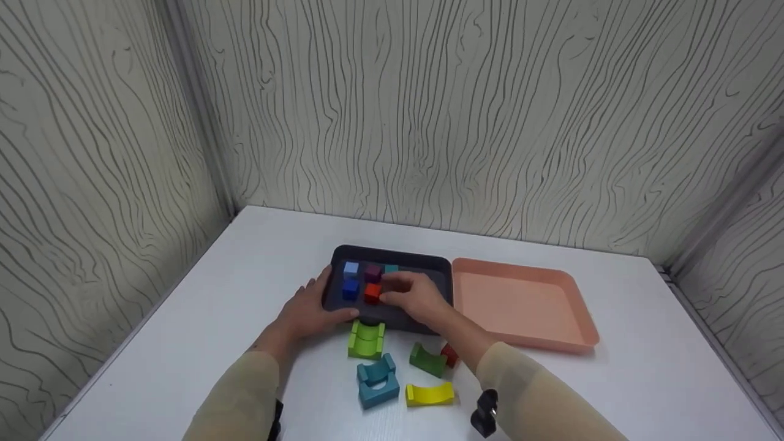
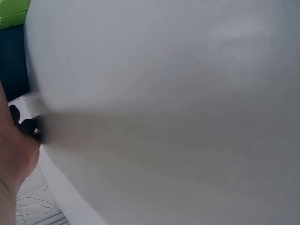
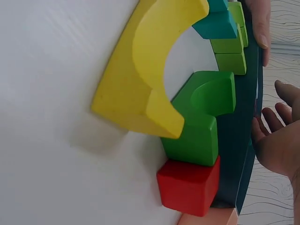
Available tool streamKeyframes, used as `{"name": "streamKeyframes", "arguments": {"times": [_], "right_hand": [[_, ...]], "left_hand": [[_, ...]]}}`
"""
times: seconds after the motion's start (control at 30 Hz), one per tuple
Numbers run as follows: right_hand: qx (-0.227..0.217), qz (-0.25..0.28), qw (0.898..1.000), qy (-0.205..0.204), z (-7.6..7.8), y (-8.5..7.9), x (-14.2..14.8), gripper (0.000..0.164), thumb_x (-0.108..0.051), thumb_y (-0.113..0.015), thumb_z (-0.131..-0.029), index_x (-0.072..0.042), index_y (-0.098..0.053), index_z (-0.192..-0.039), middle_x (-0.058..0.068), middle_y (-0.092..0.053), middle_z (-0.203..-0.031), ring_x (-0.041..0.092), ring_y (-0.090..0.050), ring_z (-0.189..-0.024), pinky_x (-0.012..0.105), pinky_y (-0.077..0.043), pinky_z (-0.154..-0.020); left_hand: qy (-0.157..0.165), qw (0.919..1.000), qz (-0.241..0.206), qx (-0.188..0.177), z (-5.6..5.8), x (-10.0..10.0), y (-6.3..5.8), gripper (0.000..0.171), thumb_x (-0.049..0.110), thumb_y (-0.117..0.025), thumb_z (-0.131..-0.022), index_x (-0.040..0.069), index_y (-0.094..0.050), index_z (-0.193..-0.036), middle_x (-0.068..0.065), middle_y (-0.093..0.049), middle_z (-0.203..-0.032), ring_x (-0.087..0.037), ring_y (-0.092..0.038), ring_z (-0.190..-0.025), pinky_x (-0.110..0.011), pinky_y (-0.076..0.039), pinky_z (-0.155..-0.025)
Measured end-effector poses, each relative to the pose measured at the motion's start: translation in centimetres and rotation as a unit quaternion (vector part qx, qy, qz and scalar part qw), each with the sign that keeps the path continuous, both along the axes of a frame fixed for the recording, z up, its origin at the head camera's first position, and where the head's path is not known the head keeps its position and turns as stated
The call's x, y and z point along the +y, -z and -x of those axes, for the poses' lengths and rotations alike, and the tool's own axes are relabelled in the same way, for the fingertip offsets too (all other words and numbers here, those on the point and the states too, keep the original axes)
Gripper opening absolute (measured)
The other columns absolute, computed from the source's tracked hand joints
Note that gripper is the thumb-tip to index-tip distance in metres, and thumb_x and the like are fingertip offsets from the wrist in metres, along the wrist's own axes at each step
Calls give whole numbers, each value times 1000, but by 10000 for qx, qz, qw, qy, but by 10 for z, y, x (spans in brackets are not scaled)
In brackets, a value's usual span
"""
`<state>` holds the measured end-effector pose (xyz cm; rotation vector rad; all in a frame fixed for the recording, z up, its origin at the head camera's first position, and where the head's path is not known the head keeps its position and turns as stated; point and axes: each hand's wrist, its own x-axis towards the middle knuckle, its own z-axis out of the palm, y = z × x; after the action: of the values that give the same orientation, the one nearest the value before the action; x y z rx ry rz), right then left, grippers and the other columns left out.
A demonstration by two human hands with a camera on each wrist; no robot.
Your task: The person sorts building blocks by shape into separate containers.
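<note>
My left hand (image 1: 306, 311) rests at the left end of the dark tray (image 1: 422, 326), fingers spread along its side and thumb stretched along the front rim. Over the inside of that tray, my right hand (image 1: 419, 298) has thumb and forefinger apart beside a red cube (image 1: 372, 293). A teal cube (image 1: 391, 268) shows just behind the forefinger, partly covered. To the left sit a blue cube (image 1: 350, 290), a light blue cube (image 1: 351, 269) and a maroon cube (image 1: 372, 273). In the right wrist view, the right fingers (image 3: 276, 140) reach over the tray rim.
In front of the dark tray lie light green arch blocks (image 1: 366, 340), teal arch blocks (image 1: 380, 392), a green arch block (image 1: 427, 360), a yellow arch block (image 1: 430, 395) and a red block (image 3: 187, 187). A pink tray (image 1: 520, 303) adjoins on the right. Patterned walls (image 1: 429, 122) stand behind.
</note>
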<state>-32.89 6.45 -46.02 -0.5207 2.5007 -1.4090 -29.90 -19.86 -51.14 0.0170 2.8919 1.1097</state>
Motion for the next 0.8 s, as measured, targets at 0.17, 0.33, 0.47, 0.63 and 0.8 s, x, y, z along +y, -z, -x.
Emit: {"name": "streamKeyframes", "arguments": {"times": [0.17,0.33,0.47,0.63,0.8], "right_hand": [[-53,61,10000,-8,-18,-8,18,44,-29,-77,-100,-20,-69,-142,3,-66,-141,26,-60,-126,43,-53,-108],[-32,274,9996,-109,-36,-14,44,44,-30,-79,-99,-21,-70,-141,5,-66,-142,30,-60,-131,42,-55,-106],[-51,366,9993,-65,-49,-16,64,45,-29,-78,-99,-18,-68,-142,9,-65,-144,33,-60,-132,40,-55,-105],[-89,530,9985,100,-59,-20,82,46,-26,-79,-99,-15,-68,-143,11,-65,-145,30,-63,-129,37,-57,-102],[-141,797,9965,192,-68,-24,101,50,-26,-79,-99,-14,-66,-145,8,-64,-146,32,-61,-133,37,-57,-102]], "left_hand": [[-11,10000,23,-61,0,0,2,123,77,-75,-81,23,-13,-173,-20,-26,-172,-50,-19,-158,-69,-24,-122],[-4,9999,107,-108,2,-2,3,126,80,-74,-79,23,-12,-173,-23,-23,-173,-51,-18,-158,-70,-24,-122],[56,9998,191,-98,3,-3,3,126,80,-73,-80,21,-11,-173,-25,-22,-172,-52,-19,-157,-70,-23,-122],[85,9997,196,-92,3,-5,3,124,78,-73,-82,20,-11,-173,-25,-22,-172,-53,-18,-157,-70,-22,-122],[143,9997,176,-93,3,-4,3,125,79,-73,-82,20,-10,-173,-25,-22,-172,-53,-19,-157,-70,-23,-122]]}}
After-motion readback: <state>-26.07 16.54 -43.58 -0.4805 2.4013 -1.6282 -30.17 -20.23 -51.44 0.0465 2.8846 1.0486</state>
